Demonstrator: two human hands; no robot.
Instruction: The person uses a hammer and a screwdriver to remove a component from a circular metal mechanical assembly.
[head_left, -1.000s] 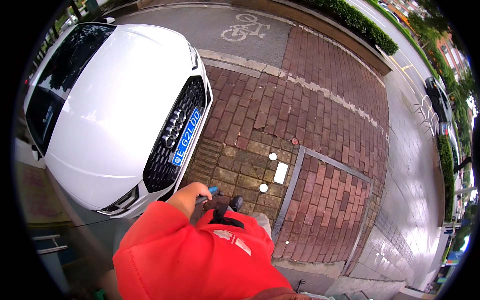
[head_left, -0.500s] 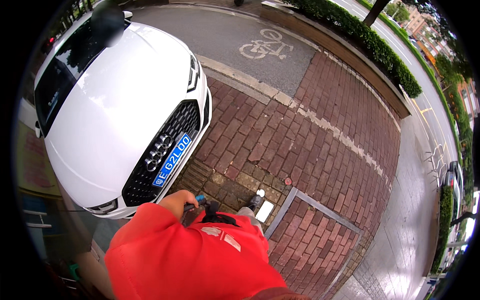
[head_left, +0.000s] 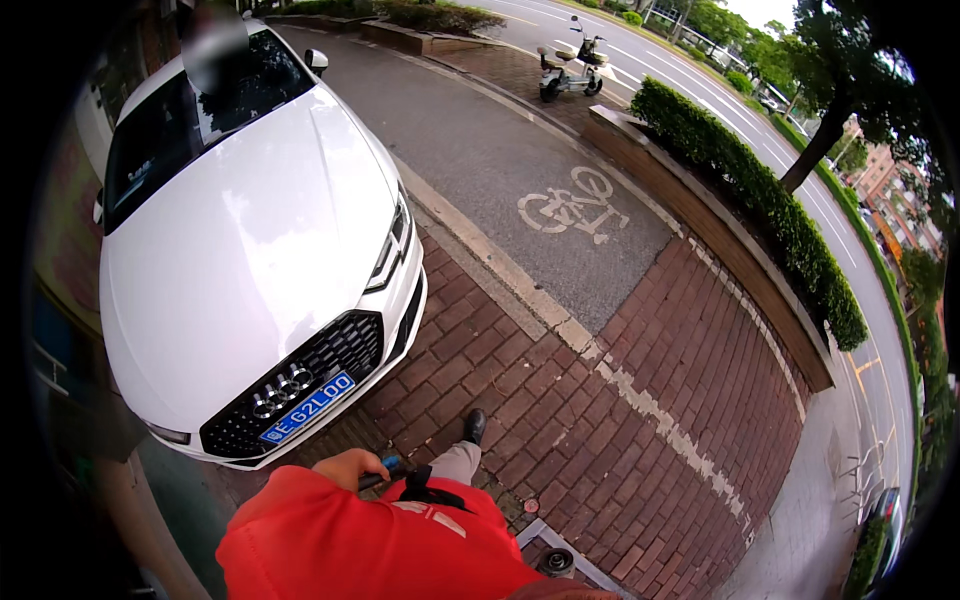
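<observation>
left hand [head_left: 347, 468]: closed round dark handle with blue tip [head_left: 380, 470], axis running left-right, just above red bundle [head_left: 370, 545] | right hand: hidden, cannot tell | white car [head_left: 250, 260] bumper close ahead-left, brick pavement [head_left: 620, 420] below

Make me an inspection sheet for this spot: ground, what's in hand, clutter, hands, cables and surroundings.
Surface: red brick paving, with a pale worn strip across it.
Job's things: dark handle with a blue end, at the lower edge.
Clutter: small round fitting set in the paving.
Grips: left hand closed around the dark handle; right hand not in view.
Cables: nothing seen.
Surroundings: white car parked close ahead, nose toward the person; bicycle marking on the grey lane; hedge in a brick planter; scooter parked farther off.
</observation>
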